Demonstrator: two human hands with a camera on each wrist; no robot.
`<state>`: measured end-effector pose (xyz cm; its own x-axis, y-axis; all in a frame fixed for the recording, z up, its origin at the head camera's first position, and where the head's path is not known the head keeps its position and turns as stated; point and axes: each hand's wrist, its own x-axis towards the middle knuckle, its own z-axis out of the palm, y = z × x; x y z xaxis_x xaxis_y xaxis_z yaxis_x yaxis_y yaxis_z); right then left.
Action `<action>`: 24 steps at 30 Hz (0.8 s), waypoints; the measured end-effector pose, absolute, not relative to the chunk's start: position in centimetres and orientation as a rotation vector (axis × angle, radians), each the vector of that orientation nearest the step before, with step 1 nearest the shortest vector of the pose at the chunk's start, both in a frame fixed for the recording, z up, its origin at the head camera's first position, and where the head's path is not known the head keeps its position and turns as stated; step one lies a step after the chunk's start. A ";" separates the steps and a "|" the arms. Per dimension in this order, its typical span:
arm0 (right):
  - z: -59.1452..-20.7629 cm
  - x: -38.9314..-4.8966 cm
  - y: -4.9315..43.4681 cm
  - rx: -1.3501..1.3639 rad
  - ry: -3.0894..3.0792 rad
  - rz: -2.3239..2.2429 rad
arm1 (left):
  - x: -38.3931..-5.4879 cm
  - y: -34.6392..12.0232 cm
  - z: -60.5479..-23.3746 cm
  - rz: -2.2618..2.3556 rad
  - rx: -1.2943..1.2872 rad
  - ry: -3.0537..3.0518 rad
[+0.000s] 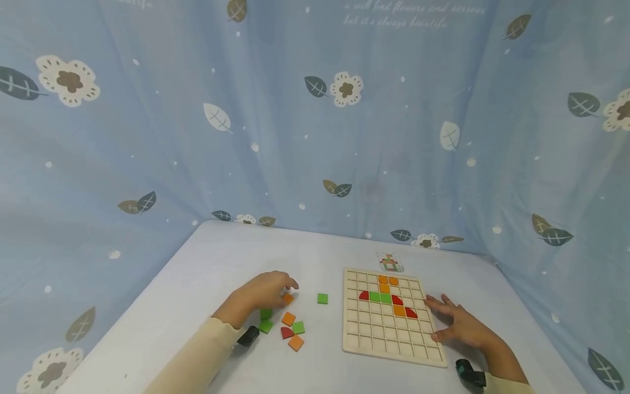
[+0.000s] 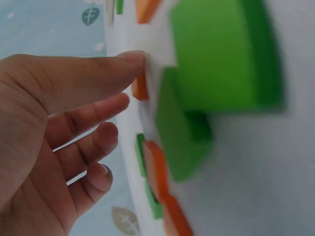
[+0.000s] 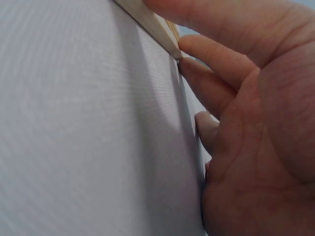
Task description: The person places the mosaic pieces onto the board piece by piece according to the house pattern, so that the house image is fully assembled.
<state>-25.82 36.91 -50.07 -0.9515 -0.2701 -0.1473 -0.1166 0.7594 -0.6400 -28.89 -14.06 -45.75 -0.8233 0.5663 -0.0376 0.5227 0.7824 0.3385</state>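
My left hand (image 1: 266, 290) is over loose tiles, its thumb tip at an orange tile (image 2: 140, 87) and its other fingers loosely bent. The thumb partly hides that tile, which seems to lie on the table. Two green tiles (image 1: 266, 314) lie under the wrist, large in the left wrist view. Beside my right hand (image 1: 460, 323) is a wooden grid board (image 1: 364, 343); the fingers are spread, with the thumb and fingertips touching its right edge. Set in the board are orange pieces (image 1: 384, 288), green squares (image 1: 380, 298) and red quarter-rounds (image 1: 363, 295).
Nearer me lie an orange tile (image 1: 296, 343), a red quarter-round (image 1: 287, 332) and a light green tile (image 1: 298, 327). A lone green square (image 1: 322, 299) sits left of the board. Behind the board is a small pattern card (image 1: 390, 262). A blue curtain (image 1: 275, 164) rises behind the white table.
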 end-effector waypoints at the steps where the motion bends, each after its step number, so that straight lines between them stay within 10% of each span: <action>1: -50.1 -25.8 36.9 -0.302 2.724 -0.967 | -28.9 -14.2 -45.8 0.479 0.852 2.833; 24: -50.2 -26.0 36.8 -0.300 2.730 -0.953 | -30.0 -14.9 -46.7 0.415 0.977 2.796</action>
